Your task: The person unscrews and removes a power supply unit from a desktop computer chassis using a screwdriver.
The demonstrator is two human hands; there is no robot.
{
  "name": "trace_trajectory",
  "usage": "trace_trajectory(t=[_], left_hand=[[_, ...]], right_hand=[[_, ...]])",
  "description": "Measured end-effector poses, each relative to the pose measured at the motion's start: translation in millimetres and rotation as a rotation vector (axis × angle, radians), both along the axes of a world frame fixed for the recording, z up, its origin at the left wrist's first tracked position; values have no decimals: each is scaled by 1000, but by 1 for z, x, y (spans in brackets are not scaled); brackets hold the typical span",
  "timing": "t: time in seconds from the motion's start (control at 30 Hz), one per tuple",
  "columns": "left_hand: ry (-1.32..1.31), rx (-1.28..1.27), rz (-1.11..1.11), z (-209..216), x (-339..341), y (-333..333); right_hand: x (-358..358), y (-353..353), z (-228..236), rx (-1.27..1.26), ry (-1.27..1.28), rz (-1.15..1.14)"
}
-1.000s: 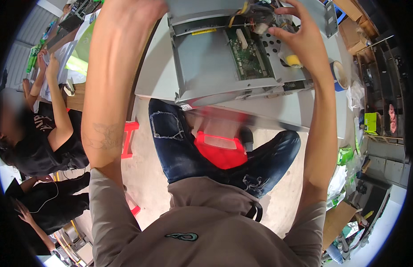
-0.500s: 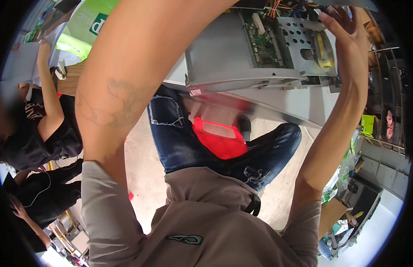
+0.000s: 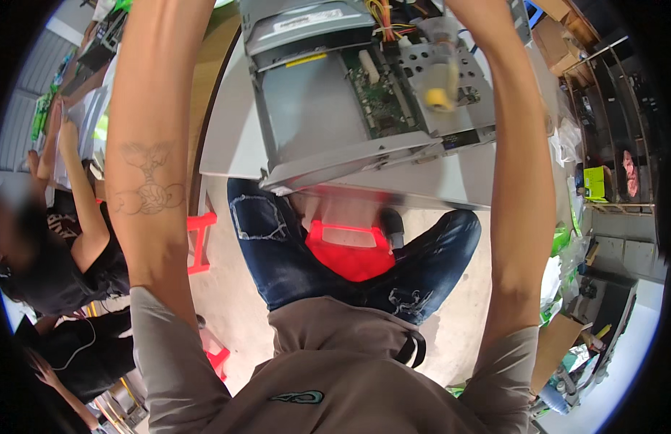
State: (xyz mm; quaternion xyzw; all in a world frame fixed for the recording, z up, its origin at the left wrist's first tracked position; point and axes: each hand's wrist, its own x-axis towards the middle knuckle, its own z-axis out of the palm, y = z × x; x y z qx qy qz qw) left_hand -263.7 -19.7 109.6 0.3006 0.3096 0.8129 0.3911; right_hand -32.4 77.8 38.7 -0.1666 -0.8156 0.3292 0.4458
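Observation:
An opened metal computer case lies on the white table in front of me. Near its upper left is a grey drive unit, and a green circuit board shows in the middle. Over the perforated metal plate there is a blurred screwdriver with a yellow handle. Both my forearms stretch up past the picture's top edge, left of the case and over its right part. Neither hand shows, so what they touch or hold is hidden.
Coloured cables run at the case's far side. Below the table edge stands a red plastic stool between my legs. A person in black is at the left. Shelving stands at the right.
My right hand, earlier in view with fingers apart beside the case, has left the picture at the top. My left arm no longer crosses the case, which now appears lower and more fully shown.

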Motion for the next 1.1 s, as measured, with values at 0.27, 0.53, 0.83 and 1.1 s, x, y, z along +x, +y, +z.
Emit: trace_trajectory(t=[0.27, 0.53, 0.83, 1.1], left_hand=[[-310, -22, 190, -36, 39, 9], [-112, 41, 193, -65, 38, 24], [-21, 89, 128, -93, 16, 9], [-83, 105, 99, -101, 14, 1]], right_hand=[[17, 10, -48, 179, -413, -94], [45, -15, -57, 250, -357, -205], [43, 6, -29, 125, -314, -171], [-51, 37, -18, 27, -668, -81]])
